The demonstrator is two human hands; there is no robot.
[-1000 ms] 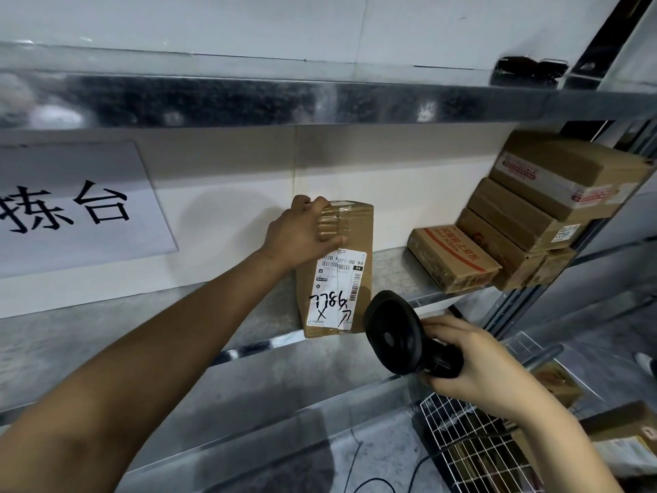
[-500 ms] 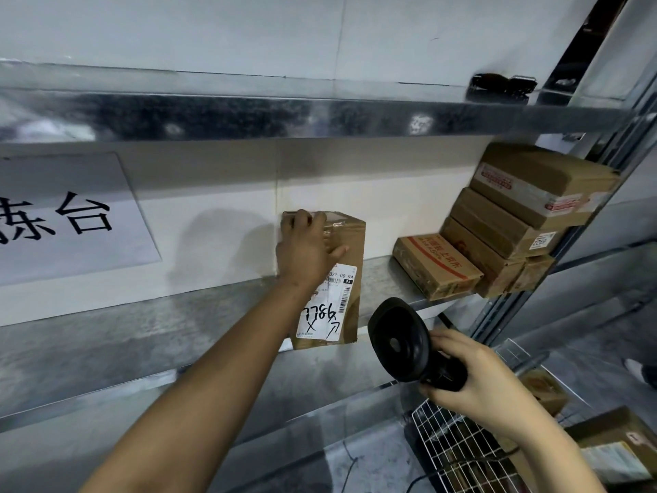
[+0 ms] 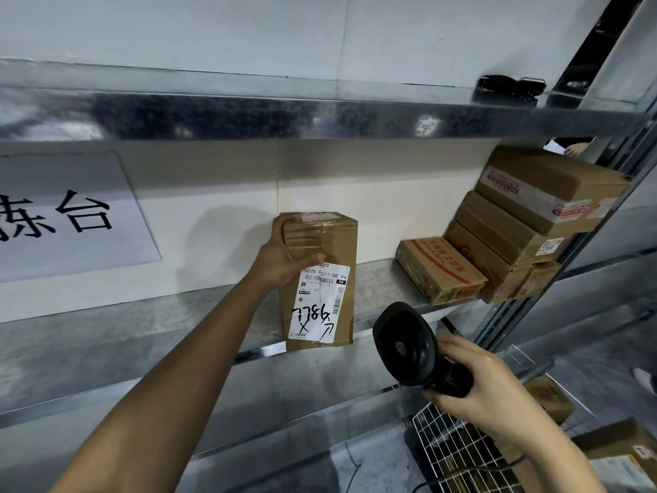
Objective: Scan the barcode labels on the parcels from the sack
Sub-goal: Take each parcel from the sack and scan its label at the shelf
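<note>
A tall brown cardboard parcel (image 3: 332,243) stands upright at the front edge of the metal shelf (image 3: 142,329). Its white barcode label (image 3: 320,304) with black handwriting faces me. My left hand (image 3: 284,252) grips the parcel's upper left corner, thumb across the front just above the label. My right hand (image 3: 487,382) holds a black handheld scanner (image 3: 405,345) by its handle, below and to the right of the parcel. The scanner's round head sits just right of the parcel's lower corner.
Several brown boxes (image 3: 515,222) are stacked at the shelf's right end, one (image 3: 439,270) lying flat in front. A white sign (image 3: 64,218) with black characters hangs on the wall at left. A white wire basket (image 3: 462,453) and more parcels (image 3: 625,453) sit low right.
My left hand has shifted on the parcel from covering the label's top to gripping the upper left corner, so the barcode shows again. The scanner stays low right of the parcel.
</note>
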